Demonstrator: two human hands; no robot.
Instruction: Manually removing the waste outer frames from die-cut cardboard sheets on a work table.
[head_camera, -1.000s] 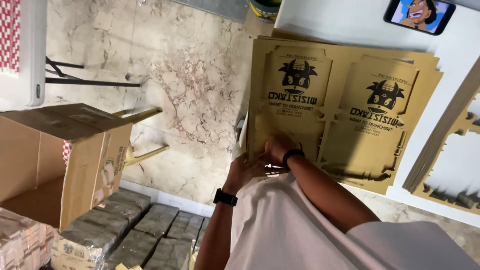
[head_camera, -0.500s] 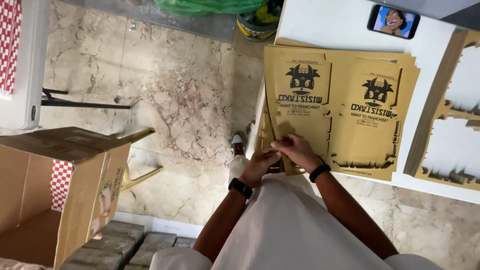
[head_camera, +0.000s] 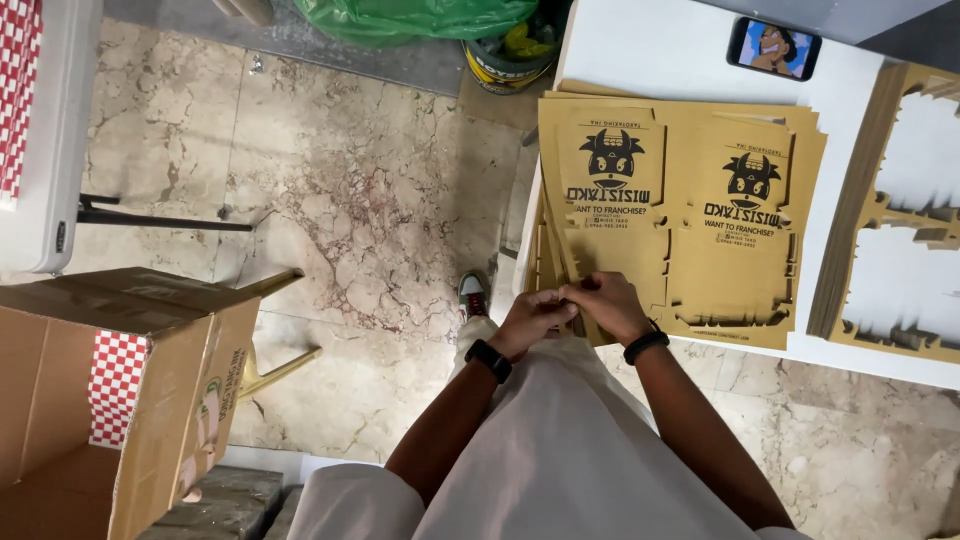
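Note:
A stack of flat brown die-cut cardboard sheets (head_camera: 690, 210) with black printed logos lies on a white table (head_camera: 660, 50). My left hand (head_camera: 530, 318) and my right hand (head_camera: 600, 303) meet at the stack's near left corner, fingers pinching the edge of a cardboard sheet. A black watch sits on my left wrist and a black band on my right. My light shirt fills the lower middle of the view.
Brown cardboard cut-out frames (head_camera: 900, 210) lie at the table's right. A phone (head_camera: 773, 48) with a lit screen rests at the far edge. An open cardboard box (head_camera: 120, 390) stands at lower left, a green bag (head_camera: 420, 18) and a bucket (head_camera: 510, 55) sit on the marble floor.
The view has shifted and drawn closer to the table. My hands stay at the stack's near left corner and have closed together on the sheet's edge.

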